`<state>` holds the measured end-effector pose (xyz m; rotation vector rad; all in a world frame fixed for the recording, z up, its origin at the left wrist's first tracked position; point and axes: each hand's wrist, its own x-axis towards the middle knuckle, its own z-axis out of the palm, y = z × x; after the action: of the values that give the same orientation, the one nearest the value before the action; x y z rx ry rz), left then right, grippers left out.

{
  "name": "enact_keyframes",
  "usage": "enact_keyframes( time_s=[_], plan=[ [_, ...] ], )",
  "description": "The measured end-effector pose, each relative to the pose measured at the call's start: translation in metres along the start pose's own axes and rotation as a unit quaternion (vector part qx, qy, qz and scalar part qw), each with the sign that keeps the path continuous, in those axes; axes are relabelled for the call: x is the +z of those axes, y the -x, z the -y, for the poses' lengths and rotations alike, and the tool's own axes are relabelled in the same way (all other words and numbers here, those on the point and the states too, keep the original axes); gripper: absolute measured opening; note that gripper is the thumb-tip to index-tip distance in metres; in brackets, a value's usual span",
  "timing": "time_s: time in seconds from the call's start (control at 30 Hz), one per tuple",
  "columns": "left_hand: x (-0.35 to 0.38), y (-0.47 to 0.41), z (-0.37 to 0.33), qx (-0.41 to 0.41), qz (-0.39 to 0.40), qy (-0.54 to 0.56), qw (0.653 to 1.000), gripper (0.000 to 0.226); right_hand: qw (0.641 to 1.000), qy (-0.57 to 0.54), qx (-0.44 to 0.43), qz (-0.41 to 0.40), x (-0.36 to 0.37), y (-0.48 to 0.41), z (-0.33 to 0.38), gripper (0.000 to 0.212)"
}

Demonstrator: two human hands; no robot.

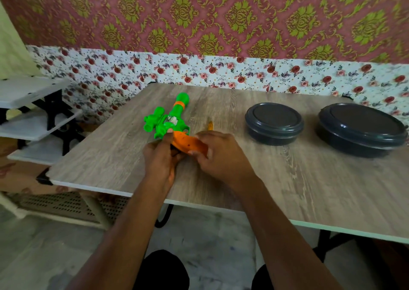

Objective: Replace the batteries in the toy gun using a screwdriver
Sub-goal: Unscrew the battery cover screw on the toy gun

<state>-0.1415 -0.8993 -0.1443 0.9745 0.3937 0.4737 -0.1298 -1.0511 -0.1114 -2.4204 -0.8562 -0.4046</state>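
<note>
green toy gun [170, 121] lies barrel-away toward the wall [199, 24], left hand [160, 159] gripping it, right hand [221, 157] gripping its orange part [190, 146].

Toy gun [170, 117] on the table [265, 179], left hand [160, 157] and right hand [221, 154] gripping its near end.
Its far end points toward the wall [199, 73]. Just right of the toy gun a screwdriver [210, 126] peeks from behind the right hand; farther right stands a lidded container [274, 123], then a second lidded container [360, 128]. Left of the toy gun, off the table, stands a shelf rack [33, 112].
</note>
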Motion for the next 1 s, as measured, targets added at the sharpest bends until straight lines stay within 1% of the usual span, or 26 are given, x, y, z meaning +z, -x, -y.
enact_keyframes(
  time_s=[0.07,0.13,0.27,0.37,0.47,0.57,0.6,0.63,0.7,0.8,0.87,0.93,1.0],
  plan=[
    [0.001,0.000,-0.001,-0.004,-0.010,-0.003,1.000,0.020,0.997,0.047,-0.010,0.059,0.002,-0.005,0.007,0.047],
    [0.003,0.000,0.000,-0.004,-0.015,-0.011,1.000,0.018,0.993,0.078,-0.009,0.088,0.006,-0.004,0.009,0.045],
    [0.005,0.001,0.001,0.001,-0.005,-0.020,1.000,0.024,0.988,0.126,-0.010,0.083,0.016,0.002,0.010,0.051],
    [0.005,0.001,0.002,0.004,-0.007,-0.025,1.000,0.027,0.985,0.156,-0.012,0.078,0.021,0.003,0.016,0.048],
    [0.004,0.002,0.002,0.005,-0.009,-0.031,0.999,0.030,0.982,0.181,-0.026,0.048,0.027,0.007,0.020,0.043],
    [0.002,0.002,0.002,0.001,-0.006,-0.028,1.000,0.026,0.982,0.182,-0.035,0.032,0.032,0.010,0.017,0.038],
    [0.002,0.002,0.002,0.000,-0.006,-0.024,1.000,0.025,0.984,0.173,-0.040,0.012,0.031,0.010,0.015,0.037],
    [0.002,0.001,0.002,-0.001,-0.005,-0.022,1.000,0.024,0.987,0.155,-0.046,-0.015,0.031,0.011,0.012,0.036],
    [0.002,0.001,0.002,-0.003,-0.008,-0.022,1.000,0.024,0.993,0.082,-0.046,-0.077,0.025,0.011,0.008,0.031],
    [0.004,0.000,0.002,-0.004,-0.012,-0.028,1.000,0.026,0.985,-0.025,-0.011,-0.170,0.013,0.015,0.001,0.026],
    [0.005,0.001,0.001,-0.007,-0.016,-0.024,1.000,0.025,0.978,-0.041,-0.003,-0.205,0.001,0.022,-0.006,0.028],
    [0.005,0.002,0.001,-0.009,-0.019,-0.022,1.000,0.023,0.977,-0.017,0.013,-0.214,-0.013,0.033,-0.016,0.032],
    [0.005,0.002,0.001,-0.005,-0.015,-0.025,1.000,0.022,0.984,0.015,0.053,-0.168,-0.027,0.042,-0.029,0.036]
  ],
)
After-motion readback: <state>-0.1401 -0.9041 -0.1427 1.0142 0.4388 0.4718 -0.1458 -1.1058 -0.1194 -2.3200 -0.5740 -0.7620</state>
